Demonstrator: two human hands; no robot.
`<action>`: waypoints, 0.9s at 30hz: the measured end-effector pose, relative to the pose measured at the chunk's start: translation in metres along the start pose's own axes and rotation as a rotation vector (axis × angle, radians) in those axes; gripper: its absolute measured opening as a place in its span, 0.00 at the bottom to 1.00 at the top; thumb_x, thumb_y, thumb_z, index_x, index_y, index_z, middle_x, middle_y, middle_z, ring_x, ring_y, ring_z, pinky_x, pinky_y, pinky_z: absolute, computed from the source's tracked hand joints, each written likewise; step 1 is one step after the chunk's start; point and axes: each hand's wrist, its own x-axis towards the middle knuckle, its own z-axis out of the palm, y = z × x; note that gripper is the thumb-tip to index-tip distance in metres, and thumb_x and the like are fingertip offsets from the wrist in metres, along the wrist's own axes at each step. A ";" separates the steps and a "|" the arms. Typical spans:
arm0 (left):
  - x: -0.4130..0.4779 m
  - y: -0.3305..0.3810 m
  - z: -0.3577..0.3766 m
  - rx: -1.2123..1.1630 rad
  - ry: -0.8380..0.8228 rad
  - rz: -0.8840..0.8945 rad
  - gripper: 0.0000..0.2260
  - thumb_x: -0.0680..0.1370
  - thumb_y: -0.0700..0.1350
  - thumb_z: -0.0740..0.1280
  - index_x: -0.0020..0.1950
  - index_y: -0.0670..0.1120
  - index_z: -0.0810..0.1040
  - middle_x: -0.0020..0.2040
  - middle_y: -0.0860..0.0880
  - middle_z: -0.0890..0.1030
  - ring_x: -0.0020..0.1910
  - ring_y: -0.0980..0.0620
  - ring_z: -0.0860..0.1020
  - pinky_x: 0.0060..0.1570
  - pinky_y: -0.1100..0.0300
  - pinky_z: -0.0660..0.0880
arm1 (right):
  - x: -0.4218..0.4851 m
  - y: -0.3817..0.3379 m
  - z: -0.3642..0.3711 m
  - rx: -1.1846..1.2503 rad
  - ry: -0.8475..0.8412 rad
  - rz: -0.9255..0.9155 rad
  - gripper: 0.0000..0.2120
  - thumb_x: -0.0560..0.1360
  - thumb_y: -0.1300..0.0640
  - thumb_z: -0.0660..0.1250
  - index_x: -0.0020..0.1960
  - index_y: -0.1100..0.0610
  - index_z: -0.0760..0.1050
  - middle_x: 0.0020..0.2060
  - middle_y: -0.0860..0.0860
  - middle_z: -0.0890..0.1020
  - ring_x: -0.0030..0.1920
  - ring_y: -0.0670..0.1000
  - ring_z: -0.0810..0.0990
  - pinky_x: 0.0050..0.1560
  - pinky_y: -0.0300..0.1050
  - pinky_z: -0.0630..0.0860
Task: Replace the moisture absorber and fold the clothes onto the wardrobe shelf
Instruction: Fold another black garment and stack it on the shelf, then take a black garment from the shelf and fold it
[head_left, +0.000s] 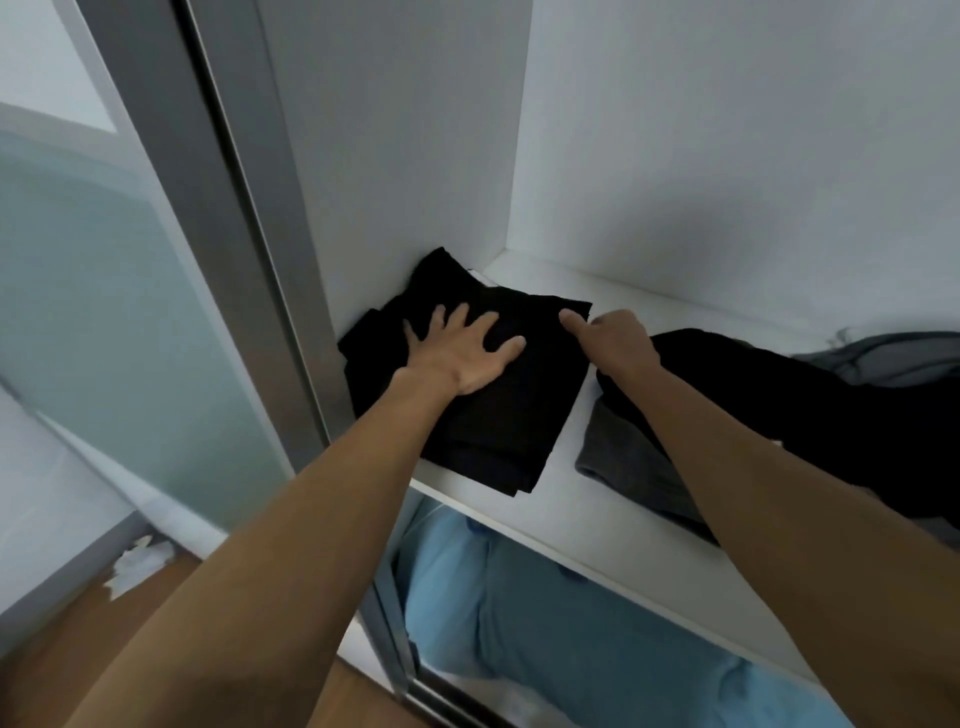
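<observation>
Wardrobe colours from where I stand: black and grey cloth on white.
Folded garment (467, 405) under my left hand (457, 358): plain black, no print. Shelf (597, 504) and wardrobe walls (727, 130): white, shaded grey. Loose pile (779, 410) to my right: black, with a charcoal-grey piece (628, 457) beneath and a slate blue-grey one (893, 358) behind. Fabric below the shelf (545, 634): light blue. Sliding door panel (104, 312): frosted pale teal, its frame (223, 208) matt grey. Floor (93, 634): brown wood.

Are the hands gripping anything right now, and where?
Left hand only presses flat on the folded black garment; right hand touches its far corner, grip unclear.
</observation>
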 end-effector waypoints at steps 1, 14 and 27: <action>0.000 -0.006 0.003 -0.022 -0.055 -0.025 0.34 0.77 0.72 0.48 0.80 0.59 0.52 0.82 0.50 0.47 0.80 0.44 0.42 0.73 0.32 0.38 | -0.006 0.000 -0.003 0.000 0.010 -0.009 0.28 0.75 0.34 0.63 0.32 0.58 0.72 0.33 0.55 0.79 0.40 0.59 0.81 0.45 0.50 0.76; 0.000 0.151 0.030 -0.498 -0.028 0.568 0.16 0.77 0.45 0.65 0.65 0.50 0.76 0.65 0.50 0.78 0.64 0.50 0.75 0.64 0.59 0.70 | -0.110 0.131 -0.111 0.153 0.249 0.071 0.19 0.79 0.54 0.66 0.31 0.60 0.76 0.22 0.49 0.76 0.25 0.45 0.74 0.31 0.40 0.72; -0.006 0.349 0.123 -0.184 -0.146 0.655 0.31 0.75 0.59 0.71 0.72 0.46 0.69 0.68 0.45 0.72 0.67 0.42 0.72 0.64 0.46 0.72 | -0.174 0.277 -0.281 0.085 0.330 0.453 0.10 0.78 0.62 0.66 0.51 0.69 0.77 0.37 0.59 0.77 0.39 0.53 0.77 0.41 0.50 0.76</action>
